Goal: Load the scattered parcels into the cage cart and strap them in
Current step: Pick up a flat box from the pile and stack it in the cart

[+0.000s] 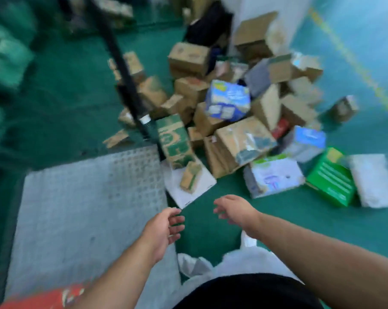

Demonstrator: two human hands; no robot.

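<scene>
Cardboard parcels (239, 139) heaped far right, print too blurred to read. Left hand (164, 228), right hand (233, 208) empty, fingers loosely spread, near flat white parcel (181, 197); cart floor (88, 197) left.

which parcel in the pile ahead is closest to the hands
The flat white parcel, with a small brown box resting on it. Its near corner lies just ahead of the left hand; every other parcel sits farther back.
</scene>
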